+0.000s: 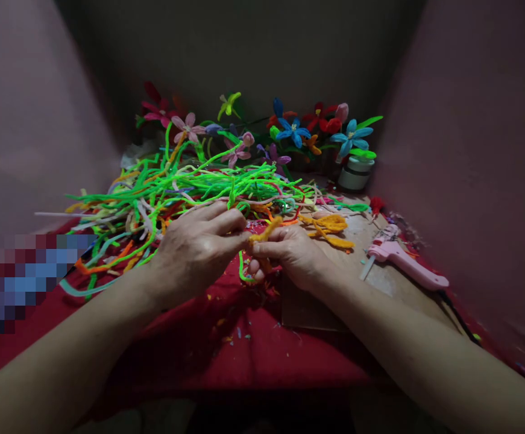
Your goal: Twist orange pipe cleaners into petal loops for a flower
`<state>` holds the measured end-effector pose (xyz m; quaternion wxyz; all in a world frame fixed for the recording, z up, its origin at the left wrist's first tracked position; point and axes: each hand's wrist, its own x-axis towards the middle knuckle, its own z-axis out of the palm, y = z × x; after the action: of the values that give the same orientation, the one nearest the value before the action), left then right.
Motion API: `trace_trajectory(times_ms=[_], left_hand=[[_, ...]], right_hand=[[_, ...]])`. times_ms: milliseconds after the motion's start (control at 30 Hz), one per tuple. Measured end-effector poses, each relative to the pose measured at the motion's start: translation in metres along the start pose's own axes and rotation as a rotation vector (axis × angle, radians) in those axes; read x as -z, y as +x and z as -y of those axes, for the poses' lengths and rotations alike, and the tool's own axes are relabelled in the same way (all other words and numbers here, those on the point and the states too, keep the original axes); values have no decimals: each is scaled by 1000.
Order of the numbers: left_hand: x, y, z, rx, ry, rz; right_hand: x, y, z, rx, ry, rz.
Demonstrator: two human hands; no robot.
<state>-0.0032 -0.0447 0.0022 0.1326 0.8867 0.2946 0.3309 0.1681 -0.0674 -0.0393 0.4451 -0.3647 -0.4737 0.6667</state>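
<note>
Between my two hands is a short orange-yellow pipe cleaner (271, 229), bent, with one end sticking up to the right. My right hand (292, 247) pinches it between thumb and forefinger. The thumb and fingertips of my left hand (201, 247) close on its left end, where the grip is partly hidden by the knuckles. Just right of my right hand, several looped orange pipe cleaners (330, 228) lie on a brown board (391, 274). A big heap of loose pipe cleaners (217, 184), mostly bright green, spreads behind and left of my left hand.
A pink glue gun (409, 262) rests on the board at right. Along the back stand pipe-cleaner flowers (293, 131) in several colours, beside a white jar (356, 173). Small scraps lie on the red cloth (244, 361). Walls rise at the back and both sides.
</note>
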Motion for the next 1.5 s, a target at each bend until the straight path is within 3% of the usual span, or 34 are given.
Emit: trace_trajectory(times_ms=[100,167,233,300,433,533,600,700,833,933,1000,1100,1233,1300,1400,1500], left_hand=[[5,2,-7,-240,389,183],[6,2,-8,-230,403,202],[4,1,-6,-82,270,195],[1,-1,-1,195,28,209],[-7,-1,9,734,-687,267],[-14,0,10,930,-1144,302],[-17,1,8,970,-1257,299],[-13,1,5,854,-1052,185],[-1,0,2,403,-592,-61],[5,0,0,83,-339,-42],[7,0,-1,-15,-261,-1],[7,-1,-3,3,-288,44],[2,-2,-9,159,-239,160],[-2,-1,-11,238,-222,179],[-5,-1,-12,320,-275,154],[-6,0,-10,310,-247,62]], right_hand=[[-1,-2,1,-25,-33,55],[-3,-3,1,-18,-56,67],[-5,-4,0,9,-99,48],[-7,-6,-1,71,-202,0],[-9,-13,-2,433,-705,-160],[-8,-18,-3,674,-982,-287],[-8,-19,-3,713,-991,-322],[-9,-17,-3,644,-773,-313],[-12,-14,1,449,-335,-213],[-14,-14,4,393,-205,-162],[-16,-16,5,397,-207,-139],[-17,-20,3,477,-379,-145],[-17,-23,-4,661,-728,-233],[-18,-21,-6,665,-766,-270],[-18,-16,-5,492,-516,-199],[-17,-12,-2,254,-170,-83]])
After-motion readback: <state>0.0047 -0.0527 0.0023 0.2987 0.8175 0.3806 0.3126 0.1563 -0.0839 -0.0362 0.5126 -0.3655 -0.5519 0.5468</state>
